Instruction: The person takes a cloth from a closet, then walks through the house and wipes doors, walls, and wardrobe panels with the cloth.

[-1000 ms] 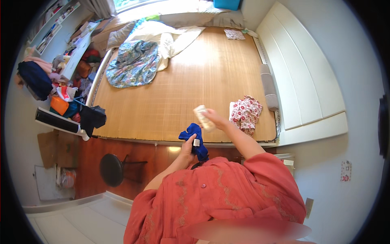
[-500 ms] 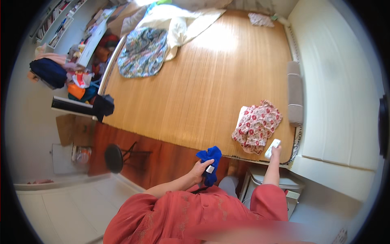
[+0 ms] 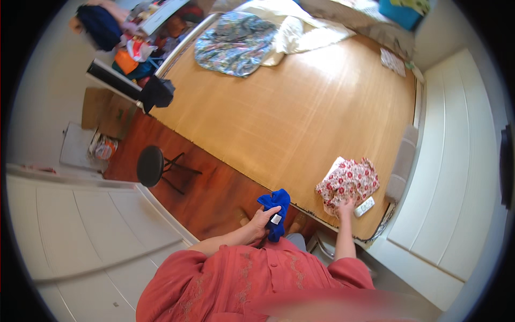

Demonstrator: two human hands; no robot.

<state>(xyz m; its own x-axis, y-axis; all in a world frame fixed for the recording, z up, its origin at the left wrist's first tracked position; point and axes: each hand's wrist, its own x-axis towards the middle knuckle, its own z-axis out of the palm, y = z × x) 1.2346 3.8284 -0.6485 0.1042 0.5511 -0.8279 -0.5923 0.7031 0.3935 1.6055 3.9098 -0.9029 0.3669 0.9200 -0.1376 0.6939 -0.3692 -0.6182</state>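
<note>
My left hand (image 3: 264, 219) is closed round a bunched blue cloth (image 3: 277, 201) with a white tag, held in front of my body. My right hand (image 3: 346, 206) reaches to the near right corner of the bed and pinches the near edge of a crumpled white cloth with a red flower print (image 3: 351, 180). Its fingertips are small and partly lost against the cloth. Close beside that hand lies a white oblong thing (image 3: 365, 206) with faint greenish marks, on the mat. Something plain white (image 3: 333, 165) shows under the flowered cloth's left side.
A woven mat (image 3: 279, 118) covers the bed. At its far left lie a patterned quilt (image 3: 236, 45) and a cream sheet (image 3: 308, 37). A grey roll (image 3: 402, 163) lines the right edge. On the wooden floor stands a black stool (image 3: 150, 165); cardboard (image 3: 110, 112) leans behind it.
My right hand has let go of the white oblong thing, which now lies on the mat, and has moved left onto the flowered cloth. My left hand keeps the blue cloth. The view has turned.
</note>
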